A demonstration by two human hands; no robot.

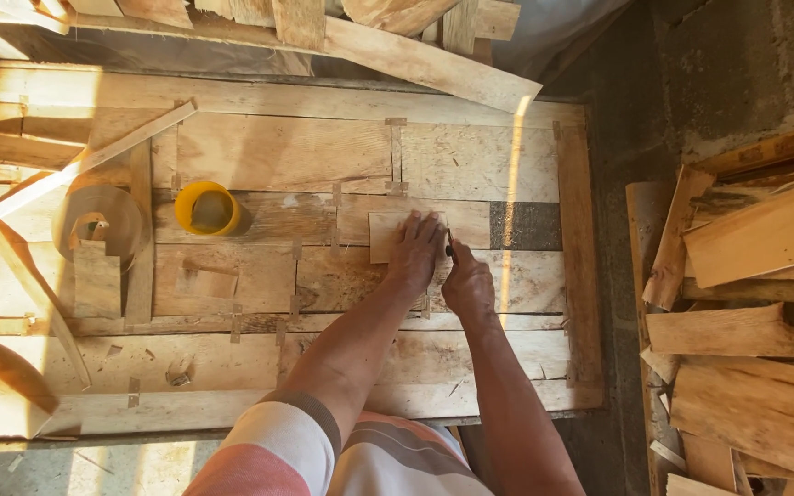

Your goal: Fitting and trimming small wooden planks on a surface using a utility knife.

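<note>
The left hand (415, 250) lies flat, fingers spread and pressed down on one small pale rectangular piece of thin wood (390, 233), which sits on the large patched panel of thin wooden sheets (287, 156) and shows out from under the fingertips on their far side. The right hand (468, 287) sits just beside the left, its fingers curled shut around one thin dark tool (450, 248) whose tip pokes out above the knuckles, close to the edge of the small piece. Well off to the left of the left fingers stands one round yellow plastic cup (206, 208), and further left again one coiled roll of thin brown wood strip (103, 220). Far to the right of the right fingers lies one heap of rough wooden offcuts (746, 331)
</note>
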